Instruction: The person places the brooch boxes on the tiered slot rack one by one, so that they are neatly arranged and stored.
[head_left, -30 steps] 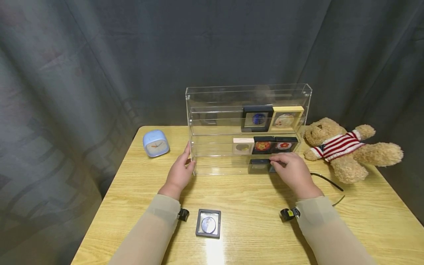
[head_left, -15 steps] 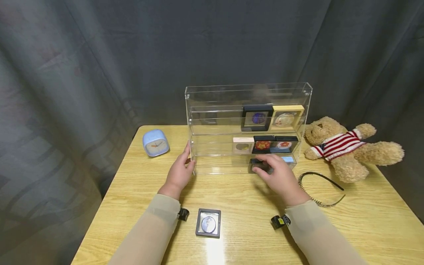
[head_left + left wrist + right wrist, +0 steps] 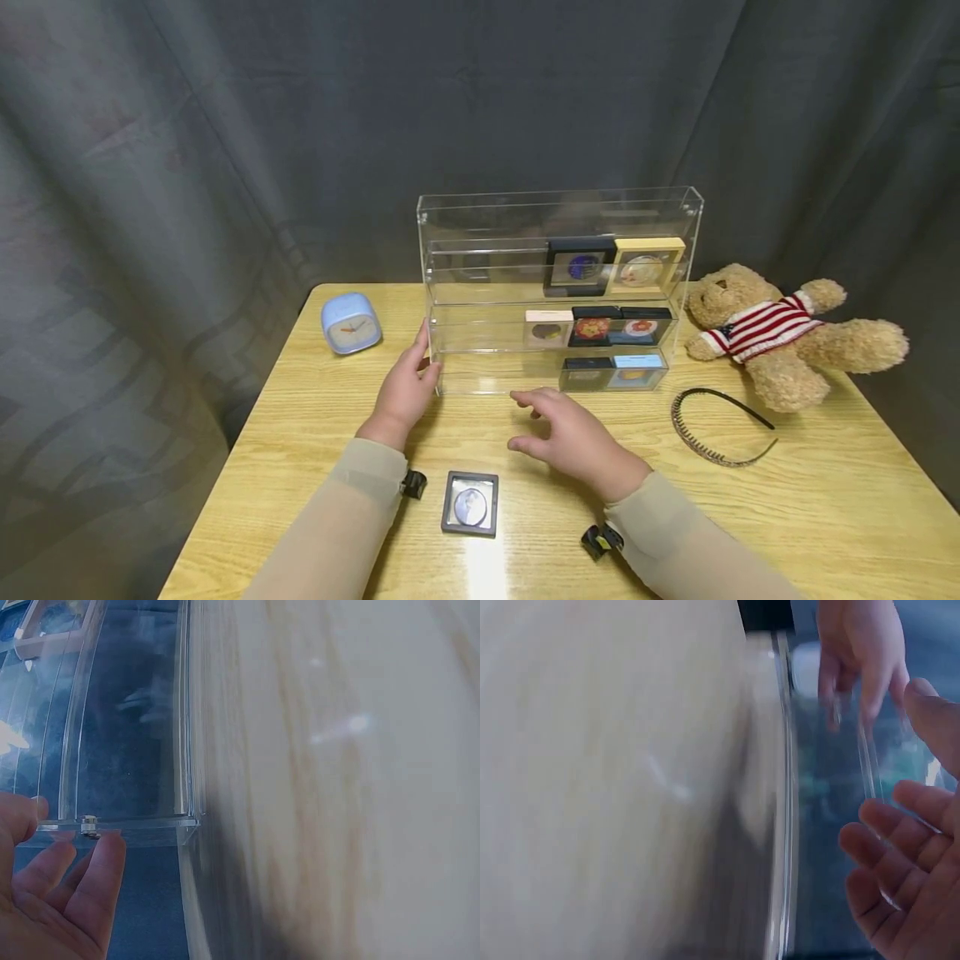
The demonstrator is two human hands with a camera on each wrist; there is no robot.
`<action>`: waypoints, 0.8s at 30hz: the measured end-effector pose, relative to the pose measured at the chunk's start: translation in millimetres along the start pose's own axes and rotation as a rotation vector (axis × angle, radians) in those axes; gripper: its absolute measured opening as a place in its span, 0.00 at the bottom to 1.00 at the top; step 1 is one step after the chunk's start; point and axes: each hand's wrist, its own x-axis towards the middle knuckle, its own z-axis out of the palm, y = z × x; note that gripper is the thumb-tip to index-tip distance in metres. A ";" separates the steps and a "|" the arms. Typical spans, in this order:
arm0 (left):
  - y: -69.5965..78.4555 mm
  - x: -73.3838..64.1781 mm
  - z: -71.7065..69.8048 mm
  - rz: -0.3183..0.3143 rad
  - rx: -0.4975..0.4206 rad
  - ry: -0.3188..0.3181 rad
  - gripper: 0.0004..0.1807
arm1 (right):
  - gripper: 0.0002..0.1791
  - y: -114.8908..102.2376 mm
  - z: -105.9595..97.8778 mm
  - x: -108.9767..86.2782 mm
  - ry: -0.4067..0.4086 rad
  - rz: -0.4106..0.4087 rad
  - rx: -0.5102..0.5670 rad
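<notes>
A clear acrylic display rack (image 3: 480,287) with stepped shelves stands at the back of the table. My left hand (image 3: 406,387) holds its left side panel; in the left wrist view the thumb lies on one side and the fingers (image 3: 99,889) on the other. My right hand (image 3: 573,437) is in the air in front of the rack, fingers relaxed and apart, holding nothing. On the bottom shelf are a black framed case (image 3: 587,373) and a light blue one (image 3: 637,372). A dark square frame (image 3: 470,503) with a round coin-like piece lies on the table between my forearms.
Higher shelves hold a black frame (image 3: 577,267), a yellow frame (image 3: 647,267), a pale pink one (image 3: 547,329) and others. A blue clock (image 3: 351,323) stands left. On the right lie a teddy bear (image 3: 795,337) and a black headband (image 3: 693,437).
My right hand has left the light blue case on the bottom shelf and moved left and toward me, uncovering both lower cases and the headband. The left hand stays on the rack.
</notes>
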 end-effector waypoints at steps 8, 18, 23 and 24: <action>-0.4 -0.1 0.4 -0.003 0.008 0.002 0.42 | 0.45 -20.9 21.4 -5.5 -0.177 -0.078 -0.057; -0.5 0.5 0.3 0.008 0.003 0.014 0.42 | 0.60 -37.4 39.8 -10.6 -0.288 -0.102 -0.132; 0.0 0.2 0.1 0.005 0.002 0.011 0.42 | 0.60 -40.5 43.3 -12.8 -0.316 -0.130 -0.137; 0.2 0.2 0.1 0.004 0.001 0.010 0.42 | 0.59 -40.9 43.6 -13.3 -0.318 -0.135 -0.138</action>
